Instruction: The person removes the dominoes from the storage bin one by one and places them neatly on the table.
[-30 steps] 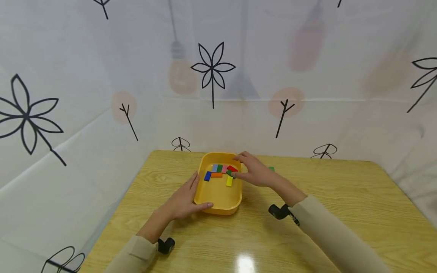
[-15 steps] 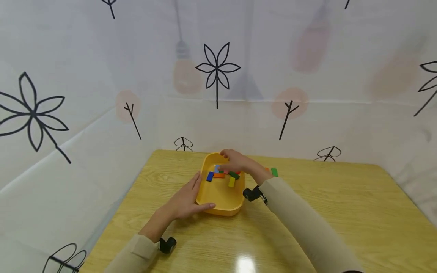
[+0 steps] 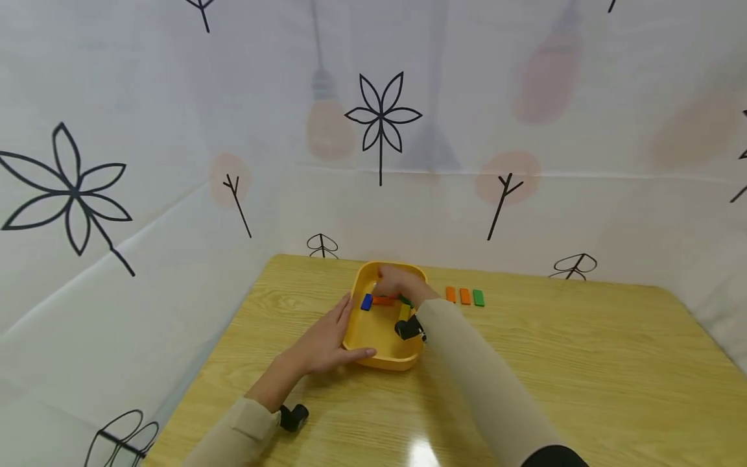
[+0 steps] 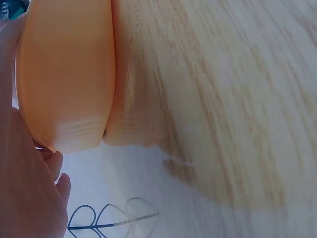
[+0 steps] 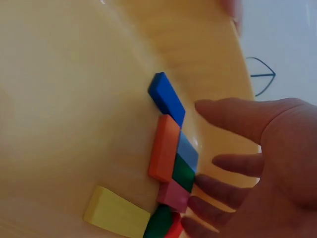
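Both hands are at a yellow plastic bin [image 3: 379, 334] on the table. My left hand [image 3: 318, 340] rests against its left side and near corner with straight fingers, thumb along the near rim. Inside the bin, my right hand [image 5: 277, 168] reaches over small coloured blocks, its fingers loosely bent and apart. Its fingertips lie close to the green block [image 5: 184, 172] and pink block [image 5: 173, 195]; whether they touch I cannot tell. Around these lie a blue block [image 5: 167, 99], orange block [image 5: 164, 148], light blue block [image 5: 188, 148], yellow block [image 5: 116, 210], dark green block [image 5: 158, 223] and partly hidden red block [image 5: 175, 227].
Right of the bin, an orange block [image 3: 450, 294], a second orange block [image 3: 464, 296] and a light green block [image 3: 478, 298] stand in a row on the wooden table [image 3: 554, 363]. A patterned white curtain [image 3: 262, 117] hangs behind the table.
My right hand has moved left from the bin's right rim and down among the blocks. It uncovers the row on the table and hides several blocks. My left hand stays at the bin.
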Demonstrator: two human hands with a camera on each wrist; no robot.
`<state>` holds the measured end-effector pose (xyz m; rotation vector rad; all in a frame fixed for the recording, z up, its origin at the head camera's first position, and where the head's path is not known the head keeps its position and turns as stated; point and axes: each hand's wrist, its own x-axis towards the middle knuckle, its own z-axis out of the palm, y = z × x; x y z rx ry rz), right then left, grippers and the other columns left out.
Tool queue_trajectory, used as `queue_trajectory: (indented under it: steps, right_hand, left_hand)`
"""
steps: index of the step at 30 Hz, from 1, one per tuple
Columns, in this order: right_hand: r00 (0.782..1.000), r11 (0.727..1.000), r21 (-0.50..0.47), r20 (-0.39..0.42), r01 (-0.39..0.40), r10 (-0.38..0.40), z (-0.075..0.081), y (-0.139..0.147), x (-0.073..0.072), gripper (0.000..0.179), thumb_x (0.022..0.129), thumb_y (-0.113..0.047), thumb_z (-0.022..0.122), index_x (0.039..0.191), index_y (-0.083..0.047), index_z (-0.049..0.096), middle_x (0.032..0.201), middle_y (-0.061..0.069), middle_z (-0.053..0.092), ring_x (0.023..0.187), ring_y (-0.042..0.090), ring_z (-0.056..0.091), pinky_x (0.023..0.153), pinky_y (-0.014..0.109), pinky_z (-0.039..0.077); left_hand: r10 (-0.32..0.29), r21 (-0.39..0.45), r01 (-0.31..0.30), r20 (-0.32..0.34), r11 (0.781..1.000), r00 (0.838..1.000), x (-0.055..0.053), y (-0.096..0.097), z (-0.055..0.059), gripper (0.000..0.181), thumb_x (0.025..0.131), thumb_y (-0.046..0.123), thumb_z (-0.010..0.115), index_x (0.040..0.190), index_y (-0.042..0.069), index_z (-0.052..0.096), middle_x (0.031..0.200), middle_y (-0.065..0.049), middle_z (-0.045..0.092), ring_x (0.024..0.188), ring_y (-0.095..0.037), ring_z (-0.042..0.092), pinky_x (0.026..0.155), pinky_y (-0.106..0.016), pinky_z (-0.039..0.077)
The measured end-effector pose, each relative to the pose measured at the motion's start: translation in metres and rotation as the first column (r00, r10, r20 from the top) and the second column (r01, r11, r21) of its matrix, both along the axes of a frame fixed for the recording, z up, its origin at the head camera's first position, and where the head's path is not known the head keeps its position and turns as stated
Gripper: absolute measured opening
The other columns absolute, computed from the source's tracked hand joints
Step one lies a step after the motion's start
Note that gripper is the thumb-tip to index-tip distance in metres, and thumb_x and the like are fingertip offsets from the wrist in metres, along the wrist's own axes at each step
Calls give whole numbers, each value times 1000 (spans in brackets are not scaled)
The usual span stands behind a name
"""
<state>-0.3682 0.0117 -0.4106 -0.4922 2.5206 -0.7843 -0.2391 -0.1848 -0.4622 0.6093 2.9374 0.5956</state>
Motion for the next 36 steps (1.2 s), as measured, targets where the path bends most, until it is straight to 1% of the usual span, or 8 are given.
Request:
queue_trajectory:
  steps: [2, 4, 8, 10, 16, 25, 31, 36]
  right_hand:
    - [1000, 999, 45, -30, 0, 1, -2, -2, 2, 55, 98, -14, 60, 147, 5, 45, 138, 21, 55, 105, 28, 56, 95, 38, 49]
    - [999, 996, 84, -48, 4, 0, -4, -3, 4, 46, 98, -12, 60, 139, 6, 51, 126, 19, 60, 98, 27, 58, 87, 35, 51]
    - [999, 996, 92, -35, 5, -1, -6, -4, 7, 33, 95, -7, 66, 124, 6, 58, 102, 15, 62, 82, 26, 62, 76, 33, 55]
    - [1000, 996, 87, -27, -12, 15, -8, -4, 6, 37, 93, -6, 68, 127, 8, 59, 102, 14, 63, 82, 25, 62, 78, 34, 56]
    - [999, 996, 84, -18, -38, 40, -13, -1, 7, 51, 90, -6, 73, 136, 8, 57, 122, 16, 63, 99, 24, 59, 96, 38, 54]
    - [997, 993, 109, -63, -39, 46, -11, 2, 9, 47, 91, -8, 73, 133, 6, 59, 127, 17, 62, 105, 25, 60, 98, 40, 53]
    - [995, 994, 104, -92, -32, 41, -14, 2, 10, 47, 88, -13, 81, 126, 5, 61, 116, 15, 64, 98, 24, 60, 92, 38, 55]
    - [989, 991, 128, -139, -34, 52, -18, -1, 11, 33, 85, -17, 84, 104, 1, 63, 91, 8, 62, 80, 21, 56, 74, 31, 52]
  left_hand:
    - [-4, 4, 4, -4, 1000, 1000, 0, 1, 0, 121, 84, 87, 48, 166, 11, 0, 173, -3, 0, 157, -25, 16, 124, -46, 25]
    - [-2, 2, 2, -4, 1000, 1000, 0, 2, 0, 121, 84, 87, 47, 166, 12, 0, 173, -3, 0, 157, -25, 15, 124, -46, 25]
    - [2, 1, -2, 2, 1000, 1000, 0, 1, -1, 121, 84, 88, 47, 166, 12, -1, 173, -3, -1, 157, -24, 15, 124, -45, 24]
    - [1, -1, -1, 3, 1000, 1000, 0, 1, -2, 120, 85, 87, 47, 166, 12, -1, 173, -3, -2, 157, -24, 15, 124, -45, 24]
    - [-8, 7, 8, -3, 1000, 1000, 2, 1, -1, 119, 86, 85, 48, 166, 9, 2, 173, -5, 0, 157, -27, 15, 124, -47, 25]
    - [-9, 17, 9, -14, 1000, 1000, 3, 1, 2, 119, 86, 85, 49, 166, 9, 2, 173, -6, 2, 156, -28, 17, 124, -47, 25]
    - [-8, 11, 8, -9, 1000, 1000, 3, 0, 3, 120, 86, 85, 49, 165, 9, 2, 173, -6, 2, 156, -27, 17, 124, -46, 25]
    - [-16, 14, 16, -9, 1000, 1000, 3, 1, 3, 118, 87, 83, 50, 166, 9, 3, 173, -6, 3, 156, -27, 17, 123, -47, 25]
